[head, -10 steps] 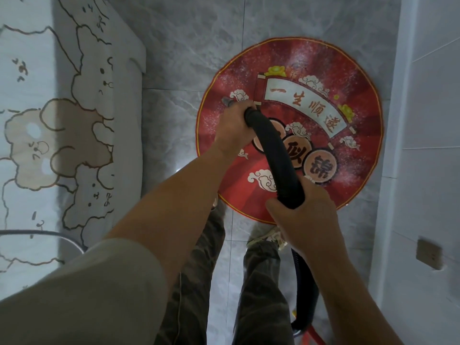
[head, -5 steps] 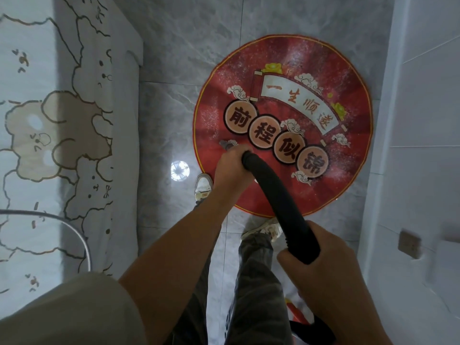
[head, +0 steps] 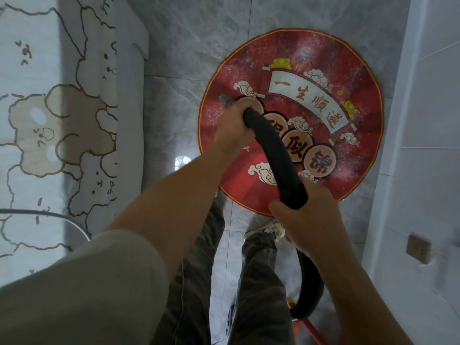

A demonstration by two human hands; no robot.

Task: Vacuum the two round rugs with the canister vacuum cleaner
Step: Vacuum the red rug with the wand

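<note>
gripping the black hose (head: 278,155), both hands curl round it over the red round rug (head: 348,58): left hand (head: 234,128) ahead, right hand (head: 306,215) behind.

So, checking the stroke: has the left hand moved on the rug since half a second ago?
Yes. The left hand has pushed forward across the red rug, now covering its first printed circle.

My left hand (head: 234,130) hides all but the tip of the nozzle (head: 224,98); the hose (head: 278,155) covers some lettering on the rug (head: 348,58).
</note>
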